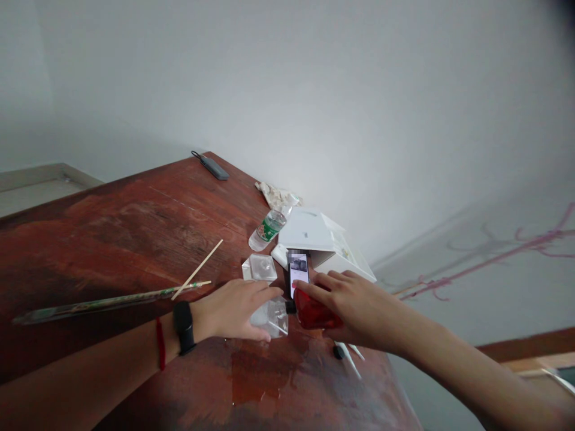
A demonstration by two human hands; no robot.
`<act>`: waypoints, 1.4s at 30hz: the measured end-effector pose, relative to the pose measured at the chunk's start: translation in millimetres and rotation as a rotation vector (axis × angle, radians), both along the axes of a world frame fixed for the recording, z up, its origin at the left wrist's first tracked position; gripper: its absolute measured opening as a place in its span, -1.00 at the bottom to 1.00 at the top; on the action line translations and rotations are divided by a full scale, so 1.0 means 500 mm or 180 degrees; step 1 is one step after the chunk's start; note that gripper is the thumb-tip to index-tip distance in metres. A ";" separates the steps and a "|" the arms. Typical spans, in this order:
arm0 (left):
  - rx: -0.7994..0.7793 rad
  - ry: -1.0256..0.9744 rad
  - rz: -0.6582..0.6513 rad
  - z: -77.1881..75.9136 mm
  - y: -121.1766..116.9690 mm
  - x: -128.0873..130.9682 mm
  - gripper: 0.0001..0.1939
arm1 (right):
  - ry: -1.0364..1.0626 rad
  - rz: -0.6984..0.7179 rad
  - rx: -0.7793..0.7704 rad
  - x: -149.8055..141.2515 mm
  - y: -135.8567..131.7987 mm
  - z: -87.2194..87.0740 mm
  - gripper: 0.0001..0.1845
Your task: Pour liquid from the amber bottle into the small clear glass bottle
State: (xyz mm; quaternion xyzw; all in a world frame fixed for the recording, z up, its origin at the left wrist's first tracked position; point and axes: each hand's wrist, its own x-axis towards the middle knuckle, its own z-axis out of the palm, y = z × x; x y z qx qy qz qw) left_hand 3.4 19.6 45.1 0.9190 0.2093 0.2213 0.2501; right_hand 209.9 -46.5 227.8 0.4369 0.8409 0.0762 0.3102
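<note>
My right hand (341, 299) is wrapped round a bottle of red liquid (314, 311). The bottle lies tilted on its side, its dark neck (290, 307) pointing left over a clear plastic container (277, 320). My left hand (242, 305) grips that container from the left, thumb on the near side and fingers on the far side. Just beyond it is a second clear square piece (260, 267). A phone with a lit screen (299, 269) stands behind the red bottle, against a white box (305, 230). Whether liquid is flowing cannot be made out.
A water bottle with a green label (268, 229) leans near the white box, with a crumpled cloth (274, 194) behind. Thin sticks (197, 269) and a long plastic-wrapped packet (103, 303) lie left. A black cap (338, 352) sits near the table's right edge. Liquid wets the tabletop (256, 377).
</note>
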 end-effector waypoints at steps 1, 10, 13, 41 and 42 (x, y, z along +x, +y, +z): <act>-0.0010 0.0001 0.0008 0.002 -0.001 -0.001 -0.12 | 0.0011 0.0017 0.0007 0.001 0.000 -0.001 -0.23; -0.0061 0.0005 0.0022 0.010 -0.003 -0.006 -0.15 | 0.0182 0.0063 0.0107 0.013 -0.001 -0.008 -0.15; -0.0073 -0.0019 0.0025 0.003 -0.002 -0.005 -0.11 | 0.0364 -0.0072 0.0044 0.023 -0.005 -0.014 -0.10; -0.0694 -0.0160 0.0164 -0.052 0.008 -0.004 0.11 | 0.4984 -0.1811 -0.0562 0.179 -0.014 -0.305 0.30; -0.0697 -0.0126 0.0149 -0.057 0.009 -0.006 0.09 | 0.5239 -0.1795 -0.0554 0.175 -0.013 -0.322 0.30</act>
